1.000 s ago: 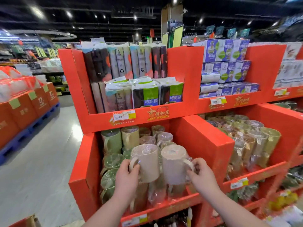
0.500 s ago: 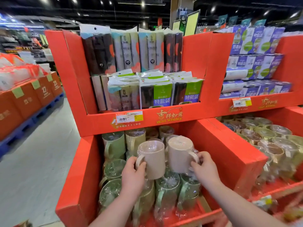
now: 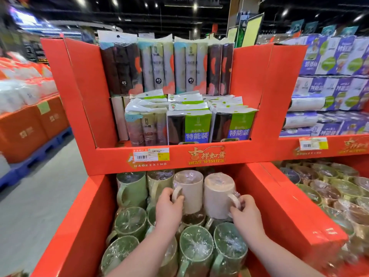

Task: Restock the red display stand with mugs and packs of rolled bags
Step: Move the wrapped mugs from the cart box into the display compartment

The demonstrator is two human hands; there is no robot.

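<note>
Your left hand [image 3: 168, 208] curls round the handle of a beige mug [image 3: 189, 188], and your right hand [image 3: 246, 213] grips the handle of a second beige mug [image 3: 217, 194]. Both are upright, wrapped in clear film, side by side with handles turned outward. You hold them in the lower bin of the red display stand [image 3: 249, 80], just below its front lip, over green mugs [image 3: 196, 248] whose film-covered mouths face you. Whether the two beige ones rest on those beneath cannot be told. An upright green mug [image 3: 132, 188] stands at the bin's back left. On the shelf above stand the packs of rolled bags [image 3: 189, 124] — tall dark and pale ones behind, shorter green-labelled ones in front. A price label [image 3: 151, 153] sits on the lip. To your right, a neighbouring stand carries purple packs [image 3: 329, 62].
</note>
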